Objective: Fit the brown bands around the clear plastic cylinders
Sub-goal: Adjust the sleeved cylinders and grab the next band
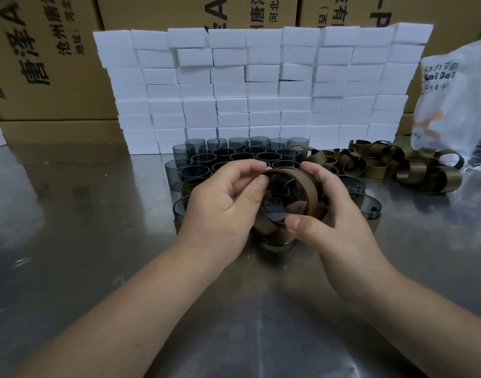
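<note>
Both my hands hold one clear smoky plastic cylinder [284, 201] with a brown band [307, 189] wrapped round it, lifted a little above the metal table [84, 241]. My left hand [220, 208] pinches the band's near-left edge between thumb and fingers. My right hand [326, 216] curls round the right side, thumb on the lower rim. Behind them stands a cluster of bare cylinders [234, 156]. A heap of loose brown bands [384, 165] lies at the right.
A wall of stacked white foam blocks [261, 88] stands behind the cylinders, with cardboard boxes [43, 64] behind it. A white printed plastic bag [457, 105] sits at the far right. Several banded cylinders [370, 211] stand beside my right hand.
</note>
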A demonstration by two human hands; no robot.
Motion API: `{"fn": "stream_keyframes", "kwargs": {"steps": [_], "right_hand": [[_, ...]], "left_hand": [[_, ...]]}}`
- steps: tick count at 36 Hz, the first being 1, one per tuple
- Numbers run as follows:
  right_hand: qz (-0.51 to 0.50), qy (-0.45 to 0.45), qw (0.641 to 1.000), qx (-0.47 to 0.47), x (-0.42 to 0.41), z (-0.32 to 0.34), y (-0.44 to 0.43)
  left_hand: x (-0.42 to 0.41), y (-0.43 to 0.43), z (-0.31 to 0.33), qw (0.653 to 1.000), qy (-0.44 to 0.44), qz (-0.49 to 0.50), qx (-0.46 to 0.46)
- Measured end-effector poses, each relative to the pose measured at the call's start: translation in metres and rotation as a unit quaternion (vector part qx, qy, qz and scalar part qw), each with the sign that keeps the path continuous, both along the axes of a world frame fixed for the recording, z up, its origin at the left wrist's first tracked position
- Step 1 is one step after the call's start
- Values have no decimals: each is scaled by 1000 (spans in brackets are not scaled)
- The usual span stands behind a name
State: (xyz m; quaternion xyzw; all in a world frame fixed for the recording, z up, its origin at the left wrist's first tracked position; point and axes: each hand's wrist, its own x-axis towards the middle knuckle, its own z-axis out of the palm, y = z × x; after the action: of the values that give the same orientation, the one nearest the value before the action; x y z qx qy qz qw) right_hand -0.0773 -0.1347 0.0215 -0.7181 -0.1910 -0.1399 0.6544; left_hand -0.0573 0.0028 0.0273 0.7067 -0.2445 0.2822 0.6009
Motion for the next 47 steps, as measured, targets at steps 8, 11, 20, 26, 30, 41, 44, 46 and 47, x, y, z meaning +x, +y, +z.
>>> {"fn": "stream_keyframes", "kwargs": {"steps": [8,11,20,26,30,41,44,46,47], "right_hand": [[18,6,1000,20,4,-3,-4],[27,3,999,39,6,-4,-6],[47,10,996,80,10,-7,-8],[79,6,990,115,12,-7,-10],[89,3,989,118,13,-7,-11],[126,29,978,161,12,-11,-8],[125,26,980,155,14,-11,-9],[129,28,979,155,16,-11,-11],[128,27,978,160,17,-11,-12]], "left_hand": [[3,1,1,999,4,-13,-29],[3,2,2,999,9,-16,-37],[0,3,7,1000,19,-3,-24],[0,3,8,999,27,-6,-42],[0,3,8,999,30,-12,-43],[-1,5,8,1000,16,-10,-15],[-2,5,8,999,19,-21,-20],[-2,5,6,999,21,-31,1],[-1,5,5,999,36,-41,3]]}}
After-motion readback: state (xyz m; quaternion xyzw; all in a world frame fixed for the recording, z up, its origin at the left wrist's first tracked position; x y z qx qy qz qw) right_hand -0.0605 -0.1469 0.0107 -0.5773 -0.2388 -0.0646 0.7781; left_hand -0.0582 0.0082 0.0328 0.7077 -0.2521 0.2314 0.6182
